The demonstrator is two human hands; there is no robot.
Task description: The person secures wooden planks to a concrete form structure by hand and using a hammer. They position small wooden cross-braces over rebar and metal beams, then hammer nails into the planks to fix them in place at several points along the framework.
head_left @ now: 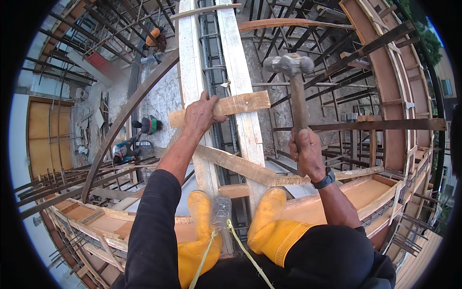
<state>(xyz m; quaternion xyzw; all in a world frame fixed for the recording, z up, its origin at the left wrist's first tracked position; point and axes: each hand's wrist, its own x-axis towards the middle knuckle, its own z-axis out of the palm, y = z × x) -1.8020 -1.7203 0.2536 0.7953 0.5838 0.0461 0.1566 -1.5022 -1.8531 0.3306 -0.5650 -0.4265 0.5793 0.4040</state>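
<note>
In a long black sleeve, the left arm slants up from the lower left of the frame to the centre. There the left hand (202, 114) grasps a short, flat, light-brown wooden plank (245, 102), which lies slightly tilted across two long, whitish wooden boards (236, 53). Right of centre, the bent right wrist wears a dark watch (324, 178); the right hand (308, 151) clenches a wooden-handled, grey metal-headed hammer (298, 96), its head toward the frame's top.

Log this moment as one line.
left grip: holding short board | right grip: holding hammer, clear of board | short board: across white planks | feet: yellow boots
</note>
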